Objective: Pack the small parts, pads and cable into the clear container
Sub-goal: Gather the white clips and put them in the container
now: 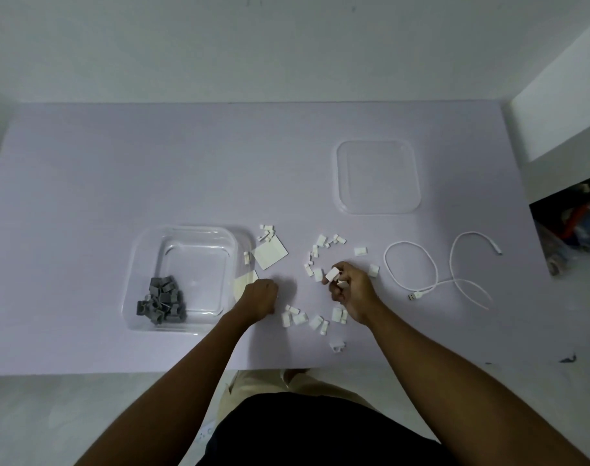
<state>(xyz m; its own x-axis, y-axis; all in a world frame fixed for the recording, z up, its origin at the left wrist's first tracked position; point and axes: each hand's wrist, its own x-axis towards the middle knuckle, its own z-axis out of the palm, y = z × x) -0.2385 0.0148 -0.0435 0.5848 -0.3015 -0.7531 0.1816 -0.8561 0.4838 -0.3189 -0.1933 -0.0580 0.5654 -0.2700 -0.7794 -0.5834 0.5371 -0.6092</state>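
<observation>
The clear container [145, 250] sits left of centre, with a heap of grey clips [162, 302] in its near left corner. Small white parts [318, 245] lie scattered to its right, more of them near the front [297, 318]. A white square pad [270, 252] lies by the container's right wall, and another pad [244, 281] leans at the wall beside my left hand [259, 295], which is closed in a fist; whether it holds anything is hidden. My right hand [349, 290] grips several white parts. A white USB cable [431, 267] lies looped at the right.
The clear lid [377, 176] rests flat at the back right. The table's front edge runs just below my forearms. A white shelf with clutter under it stands past the table's right edge. One stray white part [337, 346] lies near the front edge.
</observation>
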